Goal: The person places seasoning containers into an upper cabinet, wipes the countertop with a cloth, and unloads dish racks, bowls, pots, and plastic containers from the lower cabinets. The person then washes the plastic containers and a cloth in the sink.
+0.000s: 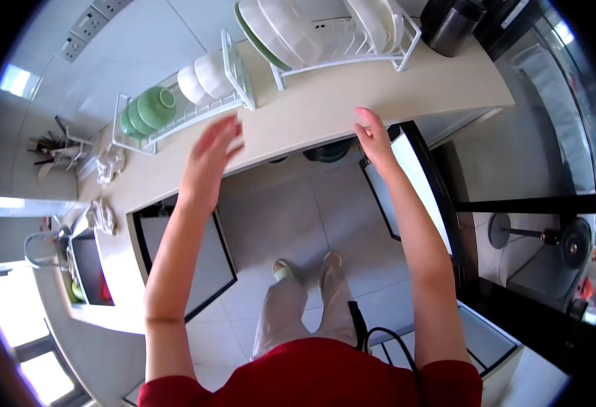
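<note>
My left hand (210, 159) is raised over the counter's front edge, its fingers loosely bent and apart, with nothing in it. To its upper left, green bowls (147, 114) and white bowls (204, 80) stand on their sides in a white wire rack (188, 117). My right hand (375, 141) hovers near the same edge, thumb and fingers apart, also holding nothing. Beyond it, plates (277, 30) stand upright in a second wire rack (352, 62). Below my hands, cabinet doors (416, 180) stand open on both sides, and dark cookware (328, 150) shows partly under the counter.
A dark canister (455, 28) stands on the counter (325, 102) at the back right. Crumpled cloths (101, 216) lie near the sink (91, 268) on the left. A utensil holder (74, 149) is by the wall. The left cabinet door (196, 264) juts toward my legs.
</note>
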Demonstrator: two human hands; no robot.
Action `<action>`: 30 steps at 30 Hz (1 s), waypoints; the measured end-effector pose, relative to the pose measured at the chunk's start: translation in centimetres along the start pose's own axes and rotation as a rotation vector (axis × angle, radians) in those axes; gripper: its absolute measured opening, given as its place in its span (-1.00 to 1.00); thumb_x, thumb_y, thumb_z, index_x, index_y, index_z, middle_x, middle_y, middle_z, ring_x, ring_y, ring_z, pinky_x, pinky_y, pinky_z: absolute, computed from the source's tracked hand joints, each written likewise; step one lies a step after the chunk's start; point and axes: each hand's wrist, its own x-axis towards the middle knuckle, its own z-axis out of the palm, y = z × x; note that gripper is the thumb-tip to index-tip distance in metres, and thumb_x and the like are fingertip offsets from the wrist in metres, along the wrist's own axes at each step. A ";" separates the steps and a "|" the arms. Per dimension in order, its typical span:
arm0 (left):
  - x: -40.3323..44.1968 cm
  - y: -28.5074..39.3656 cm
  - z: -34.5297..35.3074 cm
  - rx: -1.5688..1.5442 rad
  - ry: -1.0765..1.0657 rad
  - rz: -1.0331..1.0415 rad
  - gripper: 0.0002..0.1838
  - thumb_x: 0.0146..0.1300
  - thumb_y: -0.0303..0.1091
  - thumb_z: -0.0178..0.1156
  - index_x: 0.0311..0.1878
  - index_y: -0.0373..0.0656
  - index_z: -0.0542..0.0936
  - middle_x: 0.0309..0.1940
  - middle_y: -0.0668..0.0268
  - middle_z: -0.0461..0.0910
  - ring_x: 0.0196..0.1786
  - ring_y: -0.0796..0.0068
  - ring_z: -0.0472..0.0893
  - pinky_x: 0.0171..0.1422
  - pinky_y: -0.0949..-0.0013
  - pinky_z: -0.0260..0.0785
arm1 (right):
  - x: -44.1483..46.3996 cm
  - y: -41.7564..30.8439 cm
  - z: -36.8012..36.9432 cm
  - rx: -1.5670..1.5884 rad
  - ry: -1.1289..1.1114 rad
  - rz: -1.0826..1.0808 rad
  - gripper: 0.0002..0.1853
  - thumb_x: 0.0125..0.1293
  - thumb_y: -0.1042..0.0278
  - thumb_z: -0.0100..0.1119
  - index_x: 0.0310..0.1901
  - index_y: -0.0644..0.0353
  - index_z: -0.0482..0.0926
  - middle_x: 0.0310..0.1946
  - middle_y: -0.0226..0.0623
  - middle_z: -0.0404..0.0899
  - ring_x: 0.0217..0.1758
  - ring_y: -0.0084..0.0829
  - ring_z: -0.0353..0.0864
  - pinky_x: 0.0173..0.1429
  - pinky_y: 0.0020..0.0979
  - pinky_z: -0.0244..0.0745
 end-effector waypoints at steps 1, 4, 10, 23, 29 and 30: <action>-1.3 -0.8 -1.5 0.001 -0.080 -0.067 -0.56 0.36 -0.17 -0.01 0.18 -0.25 0.37 0.05 0.22 0.45 0.15 0.42 0.43 0.24 0.32 0.28 | 0.5 0.6 -0.2 -0.012 0.013 -0.002 -0.59 0.20 0.44 0.10 0.12 0.17 0.37 0.08 -0.14 0.37 0.09 -0.30 0.44 -0.04 -0.40 0.50; -4.4 -4.5 -6.2 -0.057 -0.177 -0.258 -0.65 0.37 -0.22 -0.01 0.08 -0.24 0.46 -0.05 0.29 0.51 0.07 0.52 0.46 0.16 0.39 0.32 | 2.4 4.3 -0.4 0.063 0.289 0.035 -0.73 0.23 0.50 -0.01 -0.02 0.19 0.48 -0.16 -0.26 0.54 -0.09 -0.45 0.52 -0.12 -0.43 0.46; -6.4 -21.9 -20.6 -0.175 0.087 -0.633 -0.69 0.33 -0.25 0.03 0.02 -0.23 0.48 -0.14 0.27 0.54 -0.07 0.45 0.53 0.05 0.39 0.41 | -7.8 -4.9 9.7 0.002 -0.096 -0.135 -0.83 0.07 0.68 -0.09 -0.52 0.26 0.50 -0.57 -0.30 0.49 -0.53 -0.53 0.45 -0.43 -0.50 0.33; 3.7 -43.8 -34.0 -0.410 0.542 -0.300 -0.71 0.29 -0.38 0.05 0.05 -0.25 0.46 -0.06 0.19 0.53 0.02 0.32 0.51 0.16 0.30 0.39 | -12.3 19.7 34.8 0.271 -0.329 0.278 -0.72 0.28 0.65 -0.20 -0.19 0.17 0.55 -0.36 -0.44 0.56 -0.34 -0.65 0.46 -0.30 -0.56 0.40; 13.2 -38.5 -33.3 -0.220 0.569 0.004 -0.61 0.33 -0.23 0.02 0.15 -0.21 0.40 0.07 0.22 0.47 0.07 0.35 0.48 0.20 0.32 0.33 | -0.4 20.7 35.5 0.226 0.238 0.007 -0.77 0.33 0.42 -0.03 -0.02 0.21 0.48 -0.22 -0.40 0.53 -0.23 -0.61 0.43 -0.10 -0.54 0.34; 15.1 -37.5 -33.2 -0.213 0.577 0.063 -0.61 0.32 -0.19 0.04 0.14 -0.18 0.42 0.06 0.25 0.48 0.09 0.38 0.46 0.22 0.34 0.30 | 1.9 19.8 34.9 0.264 0.282 0.000 -0.75 0.33 0.37 0.00 0.01 0.21 0.46 -0.21 -0.39 0.52 -0.22 -0.60 0.43 -0.08 -0.51 0.33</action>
